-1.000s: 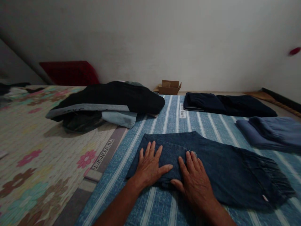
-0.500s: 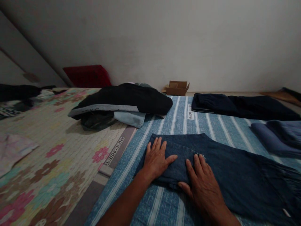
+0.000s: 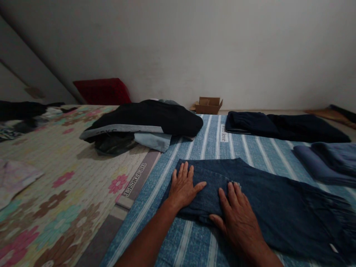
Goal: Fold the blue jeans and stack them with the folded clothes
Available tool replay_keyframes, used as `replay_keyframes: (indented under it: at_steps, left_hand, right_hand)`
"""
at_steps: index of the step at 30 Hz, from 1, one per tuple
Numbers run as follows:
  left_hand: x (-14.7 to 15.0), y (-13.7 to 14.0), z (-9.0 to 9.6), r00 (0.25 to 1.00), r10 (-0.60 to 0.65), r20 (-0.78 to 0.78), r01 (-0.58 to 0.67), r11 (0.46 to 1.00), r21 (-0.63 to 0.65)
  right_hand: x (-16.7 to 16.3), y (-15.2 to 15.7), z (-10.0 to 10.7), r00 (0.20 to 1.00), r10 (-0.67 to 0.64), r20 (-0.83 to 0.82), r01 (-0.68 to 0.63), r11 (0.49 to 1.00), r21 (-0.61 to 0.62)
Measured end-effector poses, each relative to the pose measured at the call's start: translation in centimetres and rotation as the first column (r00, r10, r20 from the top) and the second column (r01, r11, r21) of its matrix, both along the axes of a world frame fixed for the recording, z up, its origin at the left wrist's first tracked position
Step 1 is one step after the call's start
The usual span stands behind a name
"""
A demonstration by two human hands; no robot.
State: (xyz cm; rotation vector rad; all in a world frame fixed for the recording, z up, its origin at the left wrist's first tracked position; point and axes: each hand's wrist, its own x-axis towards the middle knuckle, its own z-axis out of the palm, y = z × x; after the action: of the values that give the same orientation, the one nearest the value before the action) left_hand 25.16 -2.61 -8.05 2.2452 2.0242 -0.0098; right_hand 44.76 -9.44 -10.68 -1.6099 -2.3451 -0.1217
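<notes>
Both hands lie flat, fingers spread, grasping nothing: the left hand and right hand press the near folded end of dark blue denim trousers on a blue striped mat. They have barely shifted since a second ago. Open mat lies at nine o'clock; a dark clothes pile sits at eleven, folded navy garments at one.
</notes>
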Motion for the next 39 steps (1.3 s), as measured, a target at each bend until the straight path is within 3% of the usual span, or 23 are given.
replay_keyframes:
  at_steps: [9,19,25,31,39]
  left_hand:
    - [0.6,-0.7,1.9,0.999,0.025,0.048,-0.021,0.996,-0.087]
    - [0.1,-1.4,0.8,0.999,0.014,0.036,-0.013,0.999,-0.033]
    - [0.7,-2.4,1.7,0.998,-0.015,0.056,0.014,1.000,0.013]
    - [1.4,-3.3,1.7,0.995,-0.061,0.081,0.067,0.995,-0.074]
    - [1.3,-3.2,1.2,0.996,-0.060,0.068,0.065,0.995,-0.075]
  right_hand:
    - [-0.1,0.1,0.1,1.000,-0.014,0.007,0.014,1.000,-0.016]
    - [-0.1,0.1,0.4,1.000,0.001,0.014,-0.001,1.000,-0.006]
    - [-0.1,0.1,0.3,1.000,-0.009,0.019,0.010,1.000,-0.004]
    - [-0.1,0.0,0.4,1.000,-0.012,0.014,0.012,1.000,-0.004]
    - [-0.3,0.2,0.8,1.000,-0.014,0.011,0.014,0.998,-0.059]
